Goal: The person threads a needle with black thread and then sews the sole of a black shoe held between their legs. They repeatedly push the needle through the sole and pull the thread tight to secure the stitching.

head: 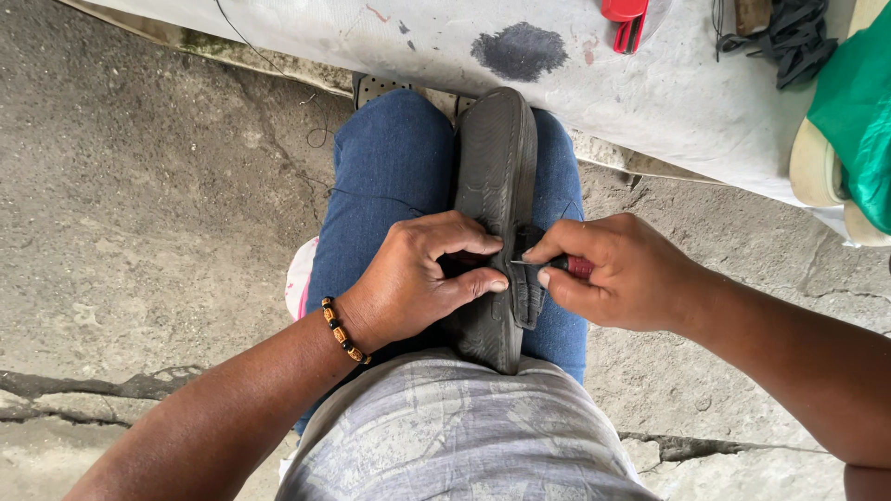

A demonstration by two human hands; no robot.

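Observation:
A black rubber sandal (496, 176) lies sole-up along my lap, between my knees in blue jeans. My left hand (422, 278) clamps its left edge and middle, fingers curled over the sole. My right hand (617, 274) pinches a small tool with a dark red handle (579, 267) against the sandal's right edge, where a black strap (531, 292) sticks out. The tool's metal tip sits between the two hands. A beaded orange and black bracelet (341, 330) circles my left wrist.
A white sheet (650, 93) with a dark stain (520, 51) covers the ground ahead. On it lie a red tool (624, 20), black straps (784, 32), a green bag (858, 111) and a pale sole (817, 167). Cracked concrete (139, 213) surrounds me.

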